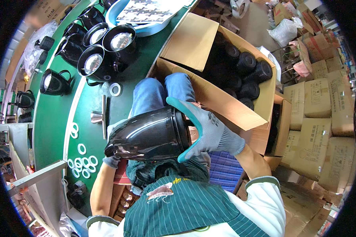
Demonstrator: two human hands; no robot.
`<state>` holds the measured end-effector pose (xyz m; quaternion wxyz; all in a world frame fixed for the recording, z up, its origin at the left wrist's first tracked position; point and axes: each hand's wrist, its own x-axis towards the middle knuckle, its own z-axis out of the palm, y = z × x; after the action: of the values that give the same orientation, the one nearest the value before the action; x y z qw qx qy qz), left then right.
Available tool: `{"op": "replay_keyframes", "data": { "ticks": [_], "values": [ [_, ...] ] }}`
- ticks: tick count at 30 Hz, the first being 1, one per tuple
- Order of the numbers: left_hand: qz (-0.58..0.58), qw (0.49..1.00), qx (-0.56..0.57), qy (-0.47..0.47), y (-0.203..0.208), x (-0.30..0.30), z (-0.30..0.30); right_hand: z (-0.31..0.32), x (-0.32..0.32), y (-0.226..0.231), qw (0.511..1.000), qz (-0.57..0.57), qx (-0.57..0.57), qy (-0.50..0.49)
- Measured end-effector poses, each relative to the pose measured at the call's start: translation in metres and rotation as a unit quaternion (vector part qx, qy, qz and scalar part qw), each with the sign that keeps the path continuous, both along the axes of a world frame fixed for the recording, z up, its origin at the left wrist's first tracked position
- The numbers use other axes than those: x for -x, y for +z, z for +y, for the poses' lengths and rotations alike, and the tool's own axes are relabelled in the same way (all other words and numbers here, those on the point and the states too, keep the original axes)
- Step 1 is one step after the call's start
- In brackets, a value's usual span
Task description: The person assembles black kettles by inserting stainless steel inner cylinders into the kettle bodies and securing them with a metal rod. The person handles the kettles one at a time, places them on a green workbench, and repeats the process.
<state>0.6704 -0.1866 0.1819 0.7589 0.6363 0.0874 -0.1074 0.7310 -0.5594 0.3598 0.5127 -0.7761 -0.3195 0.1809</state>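
Across my lap lies a glossy black jug body (150, 134), tilted on its side with its narrower spout end to the left. My right hand (205, 128), in a grey glove with a teal palm, spans its wide rim, thumb and fingers on opposite sides. My left hand (111, 161), also gloved, supports the spout end from beneath; its fingers are mostly hidden behind the jug. On the green table, a metal tool with a flared end (96, 117) lies beside a white ring (115, 89). Several more white rings (83, 162) are scattered nearer me.
Several black jugs with silvery insides (93, 64) stand at the table's far end, near a light blue basin (146, 28). To my right is an open carton (209, 89) of black ribbed parts (247, 61). Stacked cartons (312, 146) line the right side.
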Motion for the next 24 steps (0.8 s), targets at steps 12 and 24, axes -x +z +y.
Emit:
{"op": "replay_keyframes", "data": {
  "ticks": [12, 24],
  "values": [
    [-0.154, 0.956, -0.245, 0.045, 0.130, 0.008, -0.029, 0.009, -0.013, 0.008, 0.993, -0.051, -0.077, 0.071],
    [-0.440, 0.813, -0.366, 0.106, 0.150, -0.012, -0.051, 0.014, 0.001, -0.021, 0.969, 0.124, -0.190, -0.101]
  ]
}}
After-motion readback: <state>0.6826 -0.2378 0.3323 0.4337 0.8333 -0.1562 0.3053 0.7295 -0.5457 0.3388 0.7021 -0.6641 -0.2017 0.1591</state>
